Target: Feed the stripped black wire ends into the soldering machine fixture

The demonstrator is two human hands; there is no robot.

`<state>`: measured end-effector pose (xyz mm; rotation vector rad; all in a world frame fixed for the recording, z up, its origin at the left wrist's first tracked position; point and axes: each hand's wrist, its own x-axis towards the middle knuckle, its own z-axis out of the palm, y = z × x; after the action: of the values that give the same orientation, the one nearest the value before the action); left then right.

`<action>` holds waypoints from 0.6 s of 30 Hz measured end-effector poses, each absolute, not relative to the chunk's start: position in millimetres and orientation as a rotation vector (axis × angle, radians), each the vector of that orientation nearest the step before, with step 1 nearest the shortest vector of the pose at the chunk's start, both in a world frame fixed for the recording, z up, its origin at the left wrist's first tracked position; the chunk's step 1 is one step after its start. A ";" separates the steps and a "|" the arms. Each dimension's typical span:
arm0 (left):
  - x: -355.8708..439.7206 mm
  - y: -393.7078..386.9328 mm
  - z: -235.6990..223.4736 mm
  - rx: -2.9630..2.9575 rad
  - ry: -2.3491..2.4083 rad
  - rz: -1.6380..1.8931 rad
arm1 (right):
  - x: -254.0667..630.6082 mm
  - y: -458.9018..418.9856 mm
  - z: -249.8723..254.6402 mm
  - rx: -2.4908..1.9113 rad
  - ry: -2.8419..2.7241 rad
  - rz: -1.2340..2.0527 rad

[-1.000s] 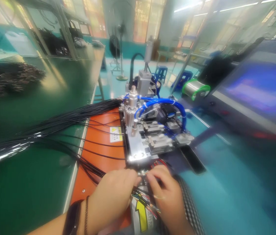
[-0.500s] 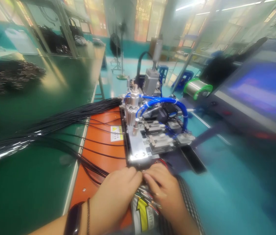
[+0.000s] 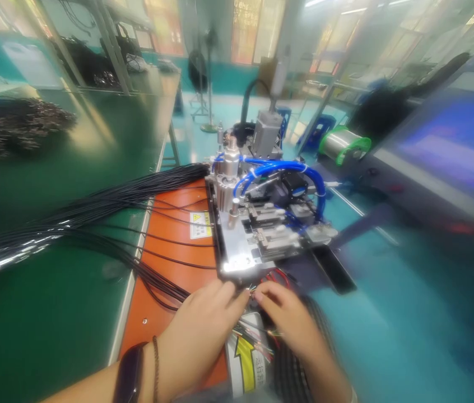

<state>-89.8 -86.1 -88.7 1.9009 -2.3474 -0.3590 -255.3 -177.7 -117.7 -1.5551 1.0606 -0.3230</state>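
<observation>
My left hand (image 3: 207, 313) is closed at the front edge of the machine, pinching a black cable near its end. Thin coloured wires (image 3: 252, 289) fan out past its fingertips. My right hand (image 3: 283, 310) meets them from the other side, thumb and forefinger pinched at the wire tips. Below both hands, more stripped cable ends with coloured wires (image 3: 258, 338) lie over a label with a yellow arrow (image 3: 244, 364). Several black cables (image 3: 163, 282) run from the left under my left hand.
Ahead stands the metal machine (image 3: 237, 246) with blue air hoses (image 3: 291, 166) on an orange base (image 3: 178, 252). A long bundle of black cables (image 3: 106, 201) crosses the green table (image 3: 52, 313). On the right are a wire spool (image 3: 344, 144), a lit screen (image 3: 459, 140) and a dark phone-like slab (image 3: 333, 270).
My right hand has drawn slightly right, away from the left, so coloured wires show between the fingertips. My left hand stays nearly in place. The view has shifted a little.
</observation>
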 end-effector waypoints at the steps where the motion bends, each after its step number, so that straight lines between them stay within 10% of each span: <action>1: -90.1 -85.6 -88.7 1.910 -2.345 -0.375 | -254.9 -177.9 -118.4 -1.544 1.056 -0.320; 18: -92.8 -86.8 -86.5 1.980 -2.345 -0.408 | -247.9 -179.0 -128.7 -1.528 1.046 -0.428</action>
<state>-92.8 -86.8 -86.5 1.9804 -2.3451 -0.4076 -247.9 -179.0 -128.7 -1.5284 1.0457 -0.4282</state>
